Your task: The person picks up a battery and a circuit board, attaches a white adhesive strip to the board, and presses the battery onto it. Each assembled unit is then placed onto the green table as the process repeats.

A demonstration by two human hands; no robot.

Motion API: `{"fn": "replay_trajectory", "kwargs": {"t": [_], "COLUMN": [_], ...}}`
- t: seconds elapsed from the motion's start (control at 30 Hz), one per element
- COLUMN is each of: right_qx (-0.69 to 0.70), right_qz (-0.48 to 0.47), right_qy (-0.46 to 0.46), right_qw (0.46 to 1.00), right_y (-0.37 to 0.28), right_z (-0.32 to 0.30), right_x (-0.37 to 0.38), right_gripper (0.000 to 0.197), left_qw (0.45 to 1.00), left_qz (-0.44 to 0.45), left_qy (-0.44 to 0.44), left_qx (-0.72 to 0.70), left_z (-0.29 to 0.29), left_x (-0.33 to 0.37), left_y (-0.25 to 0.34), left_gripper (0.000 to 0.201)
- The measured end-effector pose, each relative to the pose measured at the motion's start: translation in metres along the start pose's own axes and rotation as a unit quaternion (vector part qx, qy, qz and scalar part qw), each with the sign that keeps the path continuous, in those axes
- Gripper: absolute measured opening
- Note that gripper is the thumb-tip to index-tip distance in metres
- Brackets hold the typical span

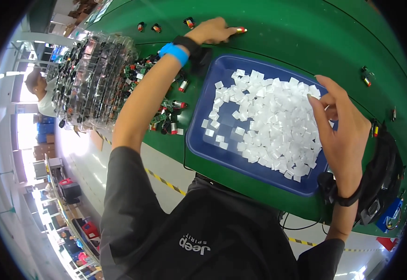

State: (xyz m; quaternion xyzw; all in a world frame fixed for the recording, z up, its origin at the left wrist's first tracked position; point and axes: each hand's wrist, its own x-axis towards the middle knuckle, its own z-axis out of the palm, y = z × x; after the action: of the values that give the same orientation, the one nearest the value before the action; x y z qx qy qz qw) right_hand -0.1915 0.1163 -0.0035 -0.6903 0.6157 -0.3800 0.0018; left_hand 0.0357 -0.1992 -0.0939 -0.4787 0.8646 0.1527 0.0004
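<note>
A green worktable [278, 23] carries a blue tray [198, 140], whose long sides run roughly from left to right. Left of the tray rises a stack of clear plastic trays [93, 81]; between the two lies a heap of green circuit boards [163, 114] with red-and-silver cylinders. The right hand [341, 121] is over the tray's right end, thumb and forefinger parted, the other fingers curled in. The left hand [215, 31] reaches beyond the tray's far edge, its fingertips meeting a small cylindrical part [241, 30]; whether they grip it or only touch it I cannot tell. That part lies beyond the tray, its long axis roughly along the far edge, its pale tip pointing right. It is slim, yellow and red. Smallest are the white squares [278, 116], glossy and loosely piled in the tray.
</note>
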Motion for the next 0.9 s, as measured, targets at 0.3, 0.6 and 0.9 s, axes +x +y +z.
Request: {"fn": "replay_trajectory", "kwargs": {"t": [0.3,0.6,0.9], "right_qx": [0.012,0.039,0.533], "right_qz": [-0.013,-0.031,0.242], "right_qy": [-0.028,-0.101,-0.263], "right_qw": [0.999,0.994,0.767], "right_y": [0.019,0.012,-0.031], "right_z": [0.001,0.010,0.028], "right_x": [0.000,0.001,-0.022], "right_gripper": [0.017,0.009,0.029], "left_qw": [0.982,0.992,0.940], "left_qz": [0.181,0.000,0.269], "left_qy": [0.010,0.007,0.209], "left_qx": [0.050,0.129,0.034], "left_z": [-0.070,-0.060,-0.036], "left_x": [-0.187,-0.243,-0.236], "left_y": [0.003,0.024,0.134], "left_gripper": [0.021,0.021,0.025]}}
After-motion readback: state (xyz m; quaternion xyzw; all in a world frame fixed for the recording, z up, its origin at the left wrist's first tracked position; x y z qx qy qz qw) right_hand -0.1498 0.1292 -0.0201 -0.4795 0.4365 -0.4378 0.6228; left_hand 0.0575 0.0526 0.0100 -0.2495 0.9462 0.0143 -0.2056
